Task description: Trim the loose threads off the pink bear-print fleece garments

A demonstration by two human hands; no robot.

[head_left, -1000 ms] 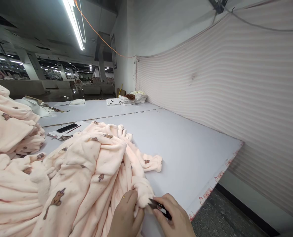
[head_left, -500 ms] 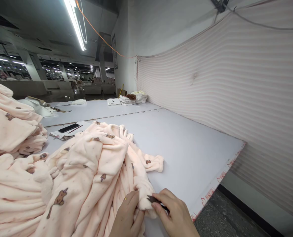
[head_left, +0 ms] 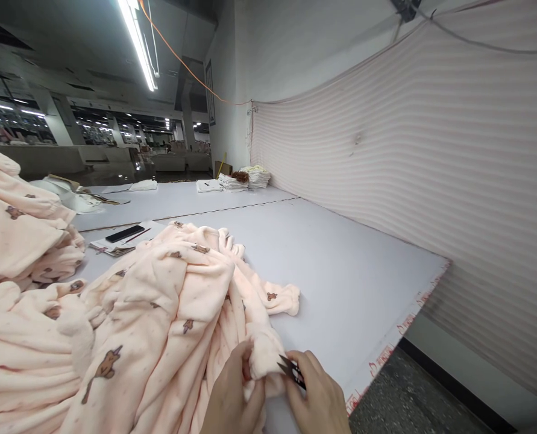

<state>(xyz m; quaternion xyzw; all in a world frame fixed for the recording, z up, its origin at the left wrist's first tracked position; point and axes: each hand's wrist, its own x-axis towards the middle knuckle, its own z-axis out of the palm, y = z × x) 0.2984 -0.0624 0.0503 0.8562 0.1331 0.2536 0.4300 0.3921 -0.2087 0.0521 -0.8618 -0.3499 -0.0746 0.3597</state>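
Note:
A fluffy pale-pink garment (head_left: 160, 301) with small brown animal prints lies bunched on the table. My left hand (head_left: 236, 389) is closed on the gathered cuff (head_left: 267, 355) of one sleeve, near the table's front. Held in my right hand (head_left: 316, 392) is a small pair of black thread snips (head_left: 292, 370), its blades parted and pointing left at the cuff's edge. Whether the blade tips touch the cloth I cannot tell. Another sleeve end (head_left: 286, 298) of the garment lies flat farther out on the table.
More pink fleece (head_left: 19, 223) is heaped at the left. Behind the garment, a black phone (head_left: 125, 233) and a pen lie on papers (head_left: 103, 245). Folded white cloth stacks (head_left: 257, 176) stand at the back of the pale table (head_left: 340, 265). A striped cloth (head_left: 408, 138) hangs along the right wall.
The snips have swung slightly right, and their blades now show apart. My right hand has turned a little. My left fingers have shifted on the cuff.

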